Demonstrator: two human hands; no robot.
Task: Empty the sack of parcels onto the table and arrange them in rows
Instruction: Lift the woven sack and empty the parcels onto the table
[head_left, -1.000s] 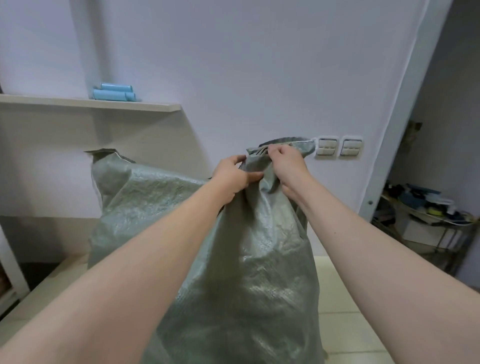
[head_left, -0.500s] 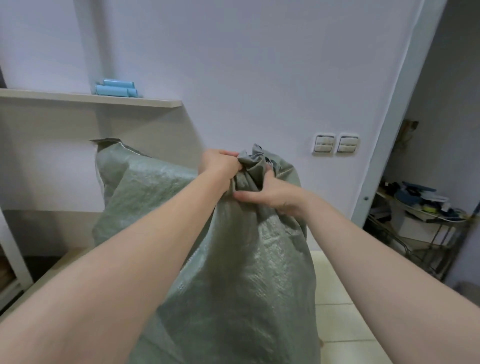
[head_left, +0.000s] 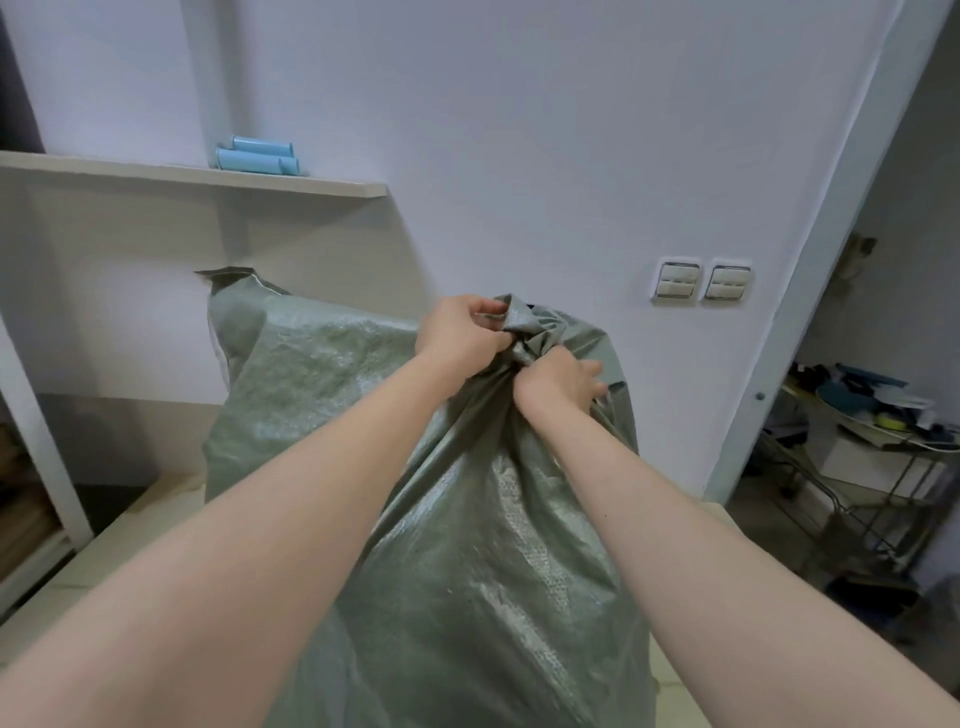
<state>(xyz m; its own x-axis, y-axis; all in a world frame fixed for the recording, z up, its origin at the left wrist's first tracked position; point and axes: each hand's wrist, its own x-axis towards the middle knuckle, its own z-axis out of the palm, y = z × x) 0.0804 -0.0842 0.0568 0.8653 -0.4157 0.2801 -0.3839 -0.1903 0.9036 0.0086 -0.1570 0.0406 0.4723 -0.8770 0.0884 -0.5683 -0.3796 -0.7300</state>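
Sack: grey-green woven sack (head_left: 467, 519), bulging, upright at frame centre on the pale table (head_left: 130, 525).
Left hand: left hand (head_left: 460, 332) pinches the bunched sack mouth.
Right hand: right hand (head_left: 558, 382) clenches the gathered neck just below.
Upper left: blue rolls (head_left: 257, 154) on wall shelf (head_left: 156, 174).

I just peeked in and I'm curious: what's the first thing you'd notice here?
The big grey-green sack fills the middle of the view, standing tall and bulging. Right at its bunched-up top, the left hand and the right hand grip the fabric close together. Up to the left, a few pale blue tubes lie on a wall shelf.
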